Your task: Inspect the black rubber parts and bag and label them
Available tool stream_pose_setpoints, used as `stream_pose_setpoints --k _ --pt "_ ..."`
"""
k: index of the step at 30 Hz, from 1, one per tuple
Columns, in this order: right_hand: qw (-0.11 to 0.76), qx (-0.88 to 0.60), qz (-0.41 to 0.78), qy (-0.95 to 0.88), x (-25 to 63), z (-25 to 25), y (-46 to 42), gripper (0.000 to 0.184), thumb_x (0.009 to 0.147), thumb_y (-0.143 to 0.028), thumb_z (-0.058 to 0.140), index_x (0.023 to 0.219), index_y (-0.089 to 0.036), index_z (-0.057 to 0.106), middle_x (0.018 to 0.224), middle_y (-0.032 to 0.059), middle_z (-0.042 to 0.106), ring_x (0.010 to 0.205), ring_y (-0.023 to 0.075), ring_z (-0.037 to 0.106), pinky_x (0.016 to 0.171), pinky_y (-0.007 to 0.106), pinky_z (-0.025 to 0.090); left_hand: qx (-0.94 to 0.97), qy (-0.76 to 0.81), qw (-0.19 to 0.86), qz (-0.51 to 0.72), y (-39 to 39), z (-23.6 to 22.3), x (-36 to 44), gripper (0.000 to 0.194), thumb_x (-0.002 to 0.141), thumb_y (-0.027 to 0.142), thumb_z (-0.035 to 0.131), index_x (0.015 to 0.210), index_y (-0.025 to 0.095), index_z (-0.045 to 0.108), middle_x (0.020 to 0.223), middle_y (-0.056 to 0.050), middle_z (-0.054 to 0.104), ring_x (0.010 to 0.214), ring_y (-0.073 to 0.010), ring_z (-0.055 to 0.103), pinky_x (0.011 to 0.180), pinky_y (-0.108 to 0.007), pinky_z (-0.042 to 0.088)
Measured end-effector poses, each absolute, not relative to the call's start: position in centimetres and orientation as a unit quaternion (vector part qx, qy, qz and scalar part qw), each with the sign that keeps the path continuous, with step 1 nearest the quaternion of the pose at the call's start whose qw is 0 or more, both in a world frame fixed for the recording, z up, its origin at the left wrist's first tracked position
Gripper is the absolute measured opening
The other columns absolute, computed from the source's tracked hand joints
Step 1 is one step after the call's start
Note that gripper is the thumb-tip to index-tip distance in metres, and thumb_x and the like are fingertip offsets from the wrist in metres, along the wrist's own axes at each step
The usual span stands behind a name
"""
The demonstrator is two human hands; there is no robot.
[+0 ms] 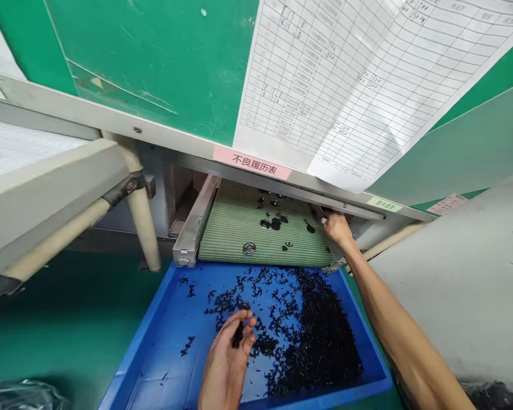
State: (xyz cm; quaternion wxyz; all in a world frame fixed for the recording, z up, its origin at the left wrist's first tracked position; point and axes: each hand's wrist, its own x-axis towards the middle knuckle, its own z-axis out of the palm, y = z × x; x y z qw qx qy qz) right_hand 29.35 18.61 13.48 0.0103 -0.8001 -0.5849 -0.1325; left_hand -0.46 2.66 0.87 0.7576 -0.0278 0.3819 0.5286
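Observation:
My left hand point(228, 356) is over the blue tray point(154, 341), its fingers curled round a small black part point(237, 335). At its fingertips shows a round black piece point(244, 306); whether it is held or lies beyond them I cannot tell. My right hand point(337, 229) reaches to the right side rail point(336, 250) of the green ribbed conveyor belt point(226, 228), fingers bent and partly hidden behind the panel edge. A small white bit shows by its thumb. On the belt lie several round black discs point(249, 249) and small black branched pieces point(287, 246).
Loose black pieces point(320, 336) are heaped at the tray's right side. A green board with a paper form point(308, 85) overhangs the belt. To the left stand a grey-edged table point(55, 176) and a pipe leg point(143, 228); a pale curved surface point(465, 273) is at right.

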Motion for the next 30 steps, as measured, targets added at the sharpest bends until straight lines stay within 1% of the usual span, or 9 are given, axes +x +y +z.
stream_pose_setpoints --k 4,7,10,14,18,21,24,27,30 --pt "-0.052 -0.799 -0.148 -0.580 29.6 12.8 20.8 0.026 0.093 -0.025 0.051 0.113 -0.013 0.061 0.103 0.0098 0.067 0.092 0.0194 0.064 0.081 0.034 0.049 -0.043 0.389 0.762 0.516 2.6 0.5 -0.5 0.021 0.089 0.025 0.053 0.076 0.014 0.064 0.073 -0.004 0.058 0.057 -0.0098 0.055 0.049 -0.021 0.052" --pt "-0.076 -0.793 -0.171 -0.580 28.9 11.7 22.5 0.030 0.092 -0.034 0.054 0.113 -0.012 0.058 0.109 0.0088 0.063 0.097 0.0197 0.061 0.085 0.040 0.050 -0.051 0.405 0.769 0.492 2.5 -0.1 -0.7 0.020 0.090 0.030 0.054 0.085 0.014 0.066 0.064 0.001 0.049 0.048 -0.0071 0.045 0.043 -0.018 0.046" --pt "-0.085 -0.782 -0.194 -0.586 28.3 11.4 24.1 0.030 0.092 -0.034 0.055 0.115 -0.014 0.058 0.117 0.0092 0.059 0.103 0.0208 0.059 0.089 0.042 0.049 -0.051 0.408 0.772 0.485 2.6 -0.4 -0.7 0.018 0.090 0.025 0.053 0.096 0.014 0.066 0.063 0.002 0.047 0.046 -0.0055 0.041 0.041 -0.016 0.042" --pt "-0.087 -0.771 -0.201 -0.598 27.6 12.4 24.8 0.030 0.091 -0.034 0.056 0.114 -0.014 0.058 0.117 0.0083 0.059 0.104 0.0207 0.059 0.089 0.043 0.049 -0.054 0.407 0.771 0.486 2.7 0.0 -0.7 0.016 0.089 0.020 0.054 0.097 0.012 0.066 0.065 0.001 0.050 0.047 -0.0047 0.042 0.039 -0.015 0.038" --pt "-0.074 -0.768 -0.185 -0.608 26.8 13.6 21.2 0.022 0.093 -0.018 0.048 0.108 -0.007 0.061 0.105 0.0149 0.064 0.095 0.0232 0.063 0.080 0.038 0.050 -0.041 0.403 0.775 0.486 2.4 0.7 -0.7 0.017 0.084 0.023 0.063 0.095 0.011 0.068 0.069 -0.001 0.055 0.051 -0.0055 0.045 0.041 -0.015 0.037" --pt "-0.048 -0.763 -0.161 -0.624 25.4 13.7 15.4 0.029 0.091 -0.008 0.039 0.111 -0.005 0.061 0.106 0.0203 0.063 0.089 0.0248 0.065 0.071 0.033 0.049 0.009 0.376 0.792 0.481 2.1 1.1 -0.7 0.027 0.073 0.030 0.076 0.092 0.011 0.069 0.078 -0.004 0.060 0.059 -0.0074 0.049 0.044 -0.016 0.038" --pt "-0.008 -0.715 -0.059 -0.697 22.2 12.1 8.6 0.026 0.089 -0.010 0.046 0.106 -0.019 0.064 0.098 0.0049 0.067 0.086 0.0150 0.064 0.072 0.022 0.047 0.093 0.346 0.811 0.462 1.7 1.3 -0.4 0.039 0.066 0.042 0.079 0.090 0.013 0.069 0.080 -0.005 0.061 0.061 -0.0078 0.049 0.043 -0.015 0.035" --pt "0.160 -0.622 0.167 -0.748 17.9 9.2 3.3 0.023 0.084 -0.007 0.048 0.094 -0.019 0.065 0.087 0.0004 0.065 0.076 0.0123 0.060 0.067 0.020 0.045 0.160 0.322 0.816 0.453 1.3 1.2 0.0 0.040 0.071 0.047 0.074 0.091 0.014 0.068 0.081 -0.005 0.061 0.061 -0.0072 0.047 0.043 -0.015 0.032" --pt "0.243 -0.601 0.228 -0.727 14.4 6.9 0.8 0.021 0.083 -0.006 0.048 0.087 -0.019 0.064 0.081 -0.0003 0.061 0.067 0.0115 0.054 0.062 0.021 0.042 0.183 0.313 0.814 0.453 1.2 0.8 0.2 0.034 0.074 0.044 0.072 0.091 0.015 0.066 0.068 -0.001 0.055 0.055 -0.0051 0.041 0.042 -0.015 0.028"
